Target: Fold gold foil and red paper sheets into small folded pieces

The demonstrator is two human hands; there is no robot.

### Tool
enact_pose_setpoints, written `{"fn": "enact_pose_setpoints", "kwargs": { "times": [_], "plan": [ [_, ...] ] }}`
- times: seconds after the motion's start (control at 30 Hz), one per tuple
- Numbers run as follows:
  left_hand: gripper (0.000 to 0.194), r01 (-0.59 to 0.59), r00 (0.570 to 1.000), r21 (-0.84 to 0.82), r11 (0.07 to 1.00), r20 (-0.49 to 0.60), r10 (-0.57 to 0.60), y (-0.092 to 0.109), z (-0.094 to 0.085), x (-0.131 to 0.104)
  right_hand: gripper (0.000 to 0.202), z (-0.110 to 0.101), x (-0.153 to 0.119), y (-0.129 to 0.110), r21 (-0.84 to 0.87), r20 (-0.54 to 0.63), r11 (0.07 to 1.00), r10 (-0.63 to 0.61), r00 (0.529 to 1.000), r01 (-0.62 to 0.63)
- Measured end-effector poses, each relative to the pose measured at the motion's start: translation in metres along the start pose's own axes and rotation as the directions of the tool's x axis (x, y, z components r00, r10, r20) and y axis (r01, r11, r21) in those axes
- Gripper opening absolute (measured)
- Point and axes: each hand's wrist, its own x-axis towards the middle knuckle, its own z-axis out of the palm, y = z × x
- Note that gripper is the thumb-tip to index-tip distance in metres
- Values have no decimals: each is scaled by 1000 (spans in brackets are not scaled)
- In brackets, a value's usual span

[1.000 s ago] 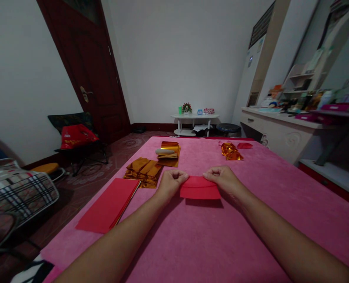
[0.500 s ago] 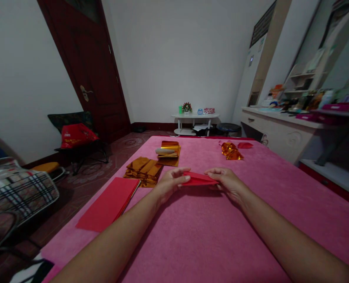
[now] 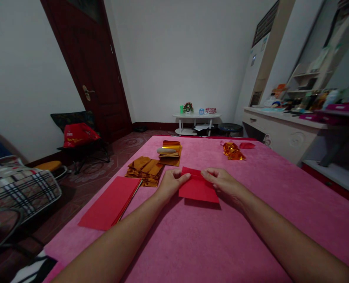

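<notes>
A small sheet of red paper point(image 3: 198, 189) with a crease near its far edge is held between my two hands. My left hand point(image 3: 173, 183) pinches its left side, thumb on top. At the right side, my right hand point(image 3: 217, 177) grips it the same way, with the fingers partly hidden beneath. The near part of the paper hangs toward me, a little above the pink tablecloth point(image 3: 209, 239). Left of my forearm lies a stack of red paper point(image 3: 109, 202). Beyond that sits a pile of folded gold foil point(image 3: 145, 169).
Farther back, more gold foil sheets point(image 3: 172, 157) lie under a grey oval object point(image 3: 166, 151). Crumpled gold foil point(image 3: 233, 151) and a red folded piece point(image 3: 247, 145) rest at the far right. A white side table point(image 3: 197, 116) stands by the wall, a dresser point(image 3: 280, 127) to the right.
The red paper has gone from nearly edge-on to showing its broad face, its near part now lower and closer to me. Both hands keep hold of its sides.
</notes>
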Motion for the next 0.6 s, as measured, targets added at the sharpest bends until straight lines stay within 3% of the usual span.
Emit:
{"fn": "enact_pose_setpoints", "kwargs": {
  "times": [0.23,0.37,0.6],
  "plan": [
    [35,-7,999,-40,999,48,8,-4,-2,1,44,-2,0,0,62,52,998,20,998,-23],
    [36,-76,994,-81,994,75,82,-5,-3,2,42,-5,1,5,40,56,998,49,997,-51],
    [34,-78,992,-95,992,88,86,-3,-1,0,36,-6,4,12,-12,41,1000,6,999,-6]
  ]
}}
